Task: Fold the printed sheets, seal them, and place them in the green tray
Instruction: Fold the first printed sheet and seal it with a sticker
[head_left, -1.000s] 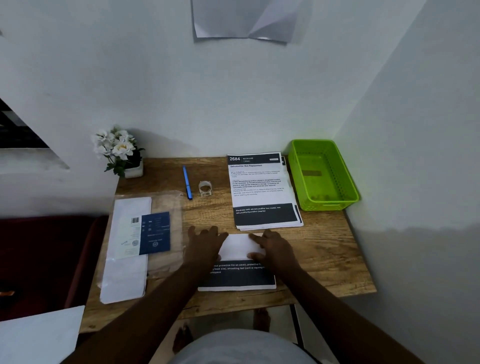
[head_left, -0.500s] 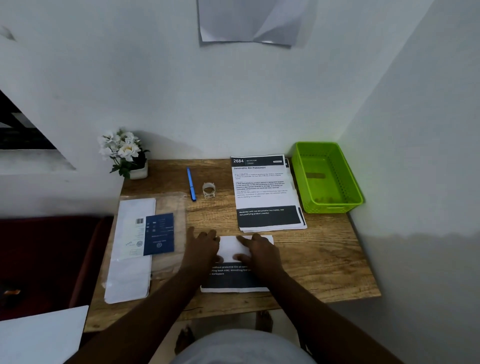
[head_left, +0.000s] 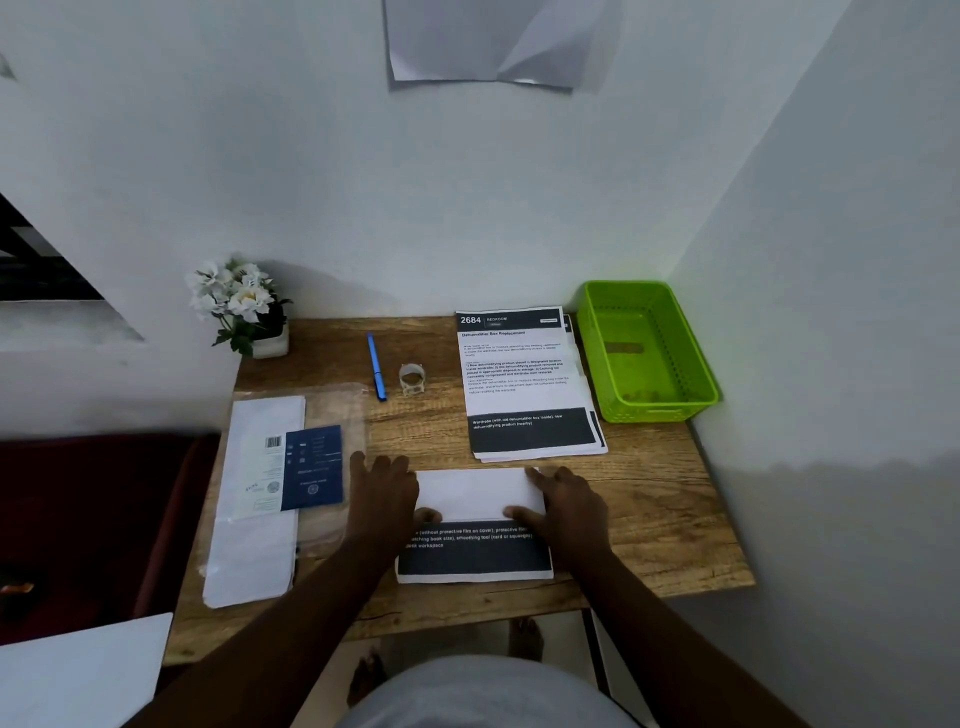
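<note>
A printed sheet lies near the desk's front edge, its top part folded down so a white flap covers the upper half and a black band with white text shows below. My left hand presses flat on the flap's left end, thumb on its lower edge. My right hand presses flat on the flap's right end. A stack of printed sheets lies behind it. The green tray stands at the back right corner. A small roll of clear tape sits mid-desk.
A blue pen lies left of the tape. A white flower pot stands at the back left. Clear plastic sleeves with a white and blue insert cover the desk's left side. Walls close in behind and on the right.
My hands have slid apart along the folded flap, from near its middle to its left and right ends. The sheet stays in place.
</note>
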